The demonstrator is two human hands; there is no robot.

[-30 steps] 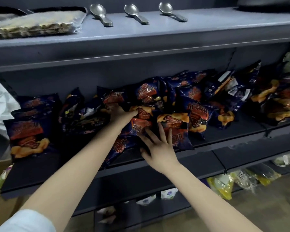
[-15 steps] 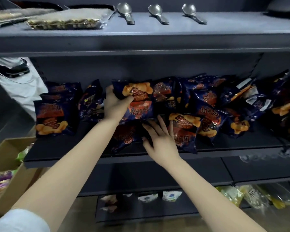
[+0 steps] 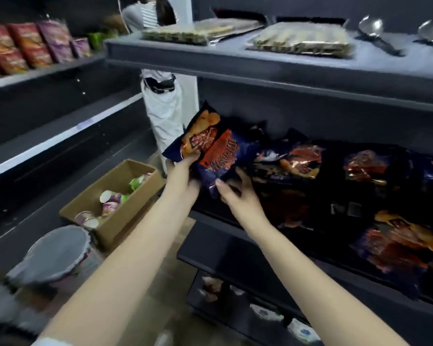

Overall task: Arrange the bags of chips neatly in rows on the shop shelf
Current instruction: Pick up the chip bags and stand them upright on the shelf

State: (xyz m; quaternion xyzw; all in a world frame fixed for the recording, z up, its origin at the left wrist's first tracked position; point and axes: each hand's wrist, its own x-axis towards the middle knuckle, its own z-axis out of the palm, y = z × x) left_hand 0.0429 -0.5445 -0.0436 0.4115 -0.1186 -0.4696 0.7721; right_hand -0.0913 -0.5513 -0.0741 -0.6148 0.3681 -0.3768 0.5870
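Several dark blue chip bags with orange print lie in a loose heap on the dark middle shelf [image 3: 235, 236]. My left hand [image 3: 183, 176] grips one chip bag [image 3: 198, 136] by its lower edge and holds it up at the shelf's left end. My right hand [image 3: 235, 193] curls its fingers round a second chip bag [image 3: 223, 156] just to the right, with the thumb on the bag's front. More bags [image 3: 395, 243] lie flat toward the right. The picture is blurred by motion.
An open cardboard box [image 3: 125, 211] of small cups sits on the floor at left, beside a round grey-covered object [image 3: 53, 253]. The upper shelf [image 3: 285, 68] carries flat packs and metal spoons. Red and purple bags [image 3: 28, 46] stand on another shelf unit at far left.
The view has swung left. My left hand has carried its bag to the shelf's left end. My right hand, earlier pressed flat on the heap, now grips a bag.
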